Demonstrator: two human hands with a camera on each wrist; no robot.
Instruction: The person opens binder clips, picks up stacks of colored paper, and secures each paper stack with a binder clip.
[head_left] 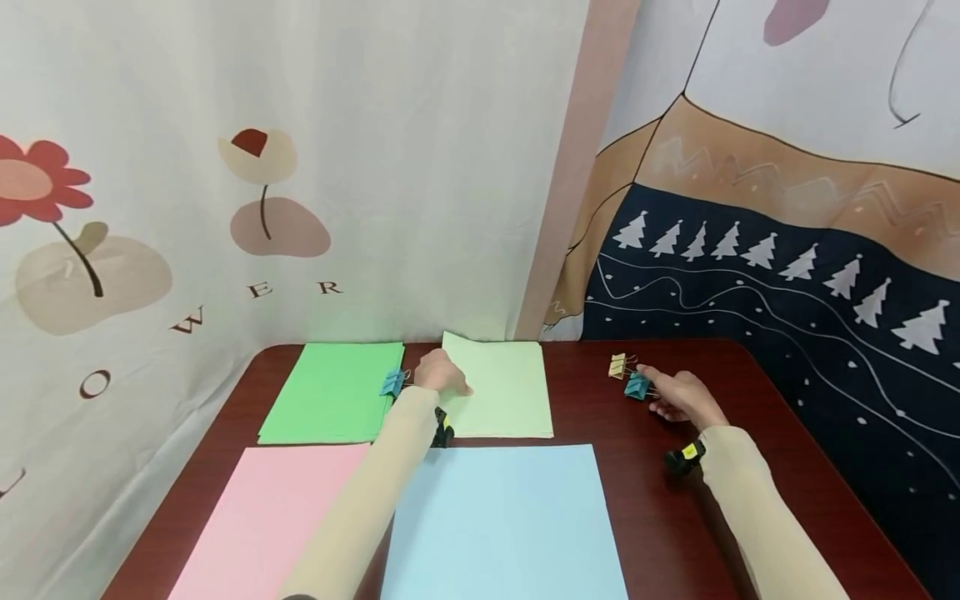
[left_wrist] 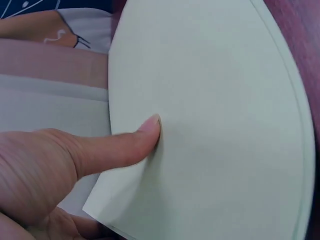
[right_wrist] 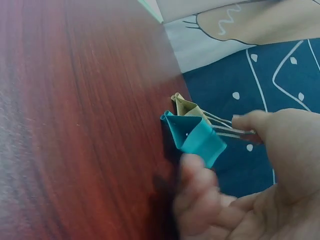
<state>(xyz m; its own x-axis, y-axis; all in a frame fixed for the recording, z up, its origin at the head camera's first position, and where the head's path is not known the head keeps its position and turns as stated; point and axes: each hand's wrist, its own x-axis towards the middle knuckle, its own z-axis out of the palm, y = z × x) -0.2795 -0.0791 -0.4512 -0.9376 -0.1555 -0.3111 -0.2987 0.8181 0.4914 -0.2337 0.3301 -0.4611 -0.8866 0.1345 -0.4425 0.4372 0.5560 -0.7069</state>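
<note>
My left hand (head_left: 442, 372) grips the left edge of a pale green stack of paper (head_left: 510, 392). In the left wrist view its thumb (left_wrist: 142, 140) presses on the top sheet, and the other fingers are partly hidden beneath the edge. Over on the right, my right hand (head_left: 684, 398) is at a teal binder clip (head_left: 637, 386), thumb by the wire handles and blurred fingers beside the body. A yellow binder clip (head_left: 617, 365) lies just behind it on the table. Another teal binder clip (head_left: 392, 382) sits at the right edge of the bright green stack of paper (head_left: 330, 392).
Pink paper (head_left: 262, 508) and light blue paper (head_left: 502, 517) lie at the front of the dark red-brown table (head_left: 652, 500). A printed curtain (head_left: 420, 167) hangs right behind the table's far edge, and a patterned cloth (head_left: 750, 292) hangs along the right side.
</note>
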